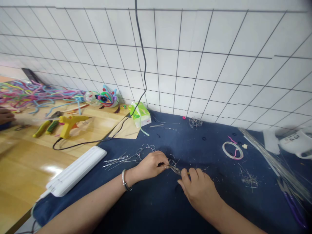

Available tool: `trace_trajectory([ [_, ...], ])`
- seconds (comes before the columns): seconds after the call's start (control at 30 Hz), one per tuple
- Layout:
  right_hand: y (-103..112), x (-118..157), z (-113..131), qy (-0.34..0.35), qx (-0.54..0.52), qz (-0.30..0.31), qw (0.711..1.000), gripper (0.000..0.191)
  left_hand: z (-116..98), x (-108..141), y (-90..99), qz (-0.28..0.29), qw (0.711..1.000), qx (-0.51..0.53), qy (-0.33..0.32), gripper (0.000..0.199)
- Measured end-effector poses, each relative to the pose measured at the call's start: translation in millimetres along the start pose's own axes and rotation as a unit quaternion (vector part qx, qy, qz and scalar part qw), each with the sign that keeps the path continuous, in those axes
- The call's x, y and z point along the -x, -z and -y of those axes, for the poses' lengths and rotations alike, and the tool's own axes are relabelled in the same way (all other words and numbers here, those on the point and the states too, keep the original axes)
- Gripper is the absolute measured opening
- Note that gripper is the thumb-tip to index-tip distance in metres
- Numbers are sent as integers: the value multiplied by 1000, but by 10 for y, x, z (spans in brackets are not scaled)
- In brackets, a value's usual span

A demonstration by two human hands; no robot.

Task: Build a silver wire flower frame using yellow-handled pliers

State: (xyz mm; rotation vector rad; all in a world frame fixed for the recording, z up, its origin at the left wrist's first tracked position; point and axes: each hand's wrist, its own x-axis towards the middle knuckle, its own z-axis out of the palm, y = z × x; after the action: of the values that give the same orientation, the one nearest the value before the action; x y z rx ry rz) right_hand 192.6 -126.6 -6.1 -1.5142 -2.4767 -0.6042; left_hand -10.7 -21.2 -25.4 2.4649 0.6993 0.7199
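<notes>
My right hand (198, 187) is closed around the handles of a pair of pliers (175, 168), whose metal jaws point left toward my other hand. My left hand (152, 166) pinches thin wire at the tip of those jaws; the exact piece between the fingers is too small to make out fully. Just behind the fingertips shows a small wire loop (172, 160). A flower-like shape of bent wire (144, 152) lies behind my left hand, and several straight wire lengths (118, 161) rest left of it on the dark blue cloth (151, 208).
A white power strip (76, 170) and a yellow glue gun (70, 126) are at left, near green-handled pliers (46, 127). Right are a ring-shaped roll (232, 150), wire scraps (250, 179), long wires (275, 159) and purple-handled scissors (291, 203). A tissue pack (141, 115) stands at the wall.
</notes>
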Motion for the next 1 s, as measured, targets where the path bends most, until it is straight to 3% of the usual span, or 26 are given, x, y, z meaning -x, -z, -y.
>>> trace_trajectory([
  [1.0, -63, 35, -27, 13, 6, -10, 1000, 25, -25, 3, 37, 9, 998, 55, 40, 6],
])
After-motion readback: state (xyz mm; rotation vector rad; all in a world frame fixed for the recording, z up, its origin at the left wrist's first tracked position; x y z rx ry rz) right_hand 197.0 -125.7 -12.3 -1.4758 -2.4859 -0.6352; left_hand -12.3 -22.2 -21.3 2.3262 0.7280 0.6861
